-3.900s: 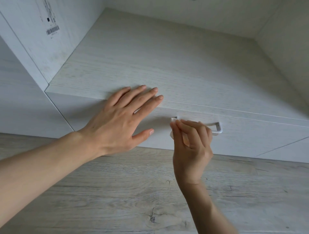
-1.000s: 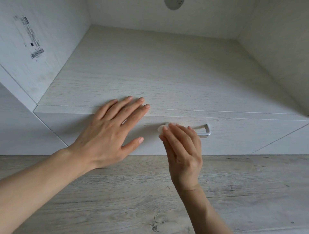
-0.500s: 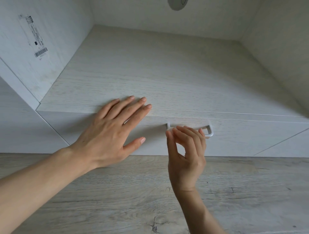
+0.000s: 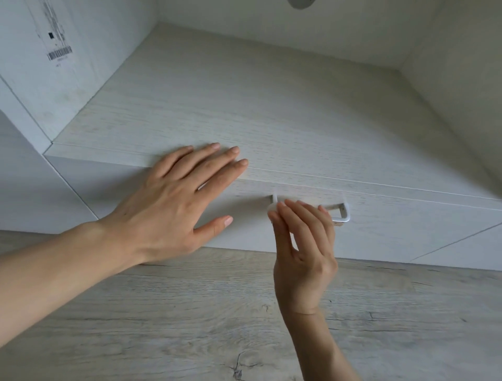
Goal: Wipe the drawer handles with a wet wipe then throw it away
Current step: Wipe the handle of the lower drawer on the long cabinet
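Observation:
A silver drawer handle (image 4: 342,214) sticks out of the pale wood drawer front (image 4: 407,225) below a shelf. My right hand (image 4: 304,250) pinches a small white wet wipe (image 4: 272,208) against the handle's left part, and its fingers hide the middle of the bar. Only a sliver of the wipe shows above my thumb. My left hand (image 4: 173,204) lies flat with fingers spread on the shelf edge and drawer front, to the left of the handle, holding nothing.
The pale shelf top (image 4: 258,108) runs back into a cabinet niche. The left niche wall bears a barcode label (image 4: 59,53). Grey wood-look flooring (image 4: 190,326) fills the lower part of the view. A round grey fitting (image 4: 300,3) sits at the top edge.
My right hand has stayed on the handle, its fingers shifting slightly along the bar with the wipe. My left hand has kept its place; the view has shifted a little.

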